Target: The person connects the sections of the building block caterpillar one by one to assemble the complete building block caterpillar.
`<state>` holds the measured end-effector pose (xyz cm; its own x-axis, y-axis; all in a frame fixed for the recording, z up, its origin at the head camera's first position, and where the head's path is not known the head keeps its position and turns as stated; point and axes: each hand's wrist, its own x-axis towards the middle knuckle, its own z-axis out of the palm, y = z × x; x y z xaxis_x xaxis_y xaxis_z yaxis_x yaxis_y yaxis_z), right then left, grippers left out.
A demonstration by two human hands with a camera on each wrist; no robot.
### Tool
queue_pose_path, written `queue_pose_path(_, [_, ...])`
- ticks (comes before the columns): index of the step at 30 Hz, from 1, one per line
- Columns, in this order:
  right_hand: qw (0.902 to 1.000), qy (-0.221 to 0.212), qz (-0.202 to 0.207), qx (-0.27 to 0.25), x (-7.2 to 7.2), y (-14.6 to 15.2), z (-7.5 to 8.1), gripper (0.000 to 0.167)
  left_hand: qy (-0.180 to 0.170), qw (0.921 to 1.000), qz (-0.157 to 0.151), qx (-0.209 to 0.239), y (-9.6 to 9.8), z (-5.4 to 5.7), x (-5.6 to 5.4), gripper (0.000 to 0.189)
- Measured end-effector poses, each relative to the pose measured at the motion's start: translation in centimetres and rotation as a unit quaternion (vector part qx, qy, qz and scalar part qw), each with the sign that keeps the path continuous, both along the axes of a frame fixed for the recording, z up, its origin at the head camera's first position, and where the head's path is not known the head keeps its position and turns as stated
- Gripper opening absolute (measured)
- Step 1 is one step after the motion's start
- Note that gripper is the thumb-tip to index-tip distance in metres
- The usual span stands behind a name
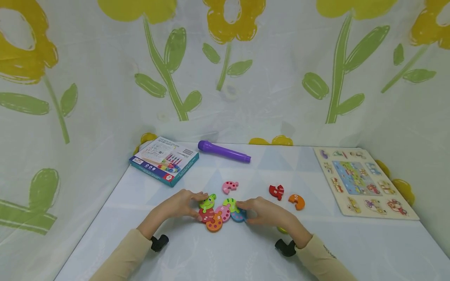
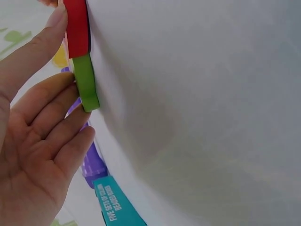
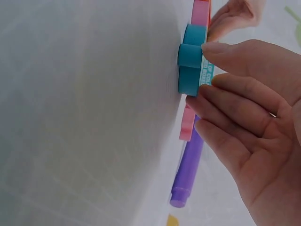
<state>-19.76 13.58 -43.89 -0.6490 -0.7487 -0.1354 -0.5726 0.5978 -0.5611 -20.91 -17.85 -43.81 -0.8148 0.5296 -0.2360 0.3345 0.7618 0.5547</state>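
Observation:
A row of joined wooden caterpillar puzzle pieces lies between the two hands in the head view. It has a green head piece, a red piece, an orange piece, a pink piece, a green striped piece and a blue piece. My left hand holds the head end, thumb against the red piece and fingertips at the green head piece. With thumb and fingers, my right hand pinches the blue piece at the other end.
Loose puzzle pieces lie beyond the hands: pink, red, orange. A yellowish one is mostly hidden by the right wrist. Farther back are a boxed game and a purple toy microphone. A picture puzzle board lies right.

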Motion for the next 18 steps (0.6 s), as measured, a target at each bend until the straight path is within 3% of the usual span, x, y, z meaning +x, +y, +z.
queue_pose_path(18, [0.9998, 0.013, -0.002, -0.013, 0.06, 0.5, 0.54, 0.056, 0.002, 0.9999, 0.009, -0.01, 0.07, -0.21, -0.21, 0.07])
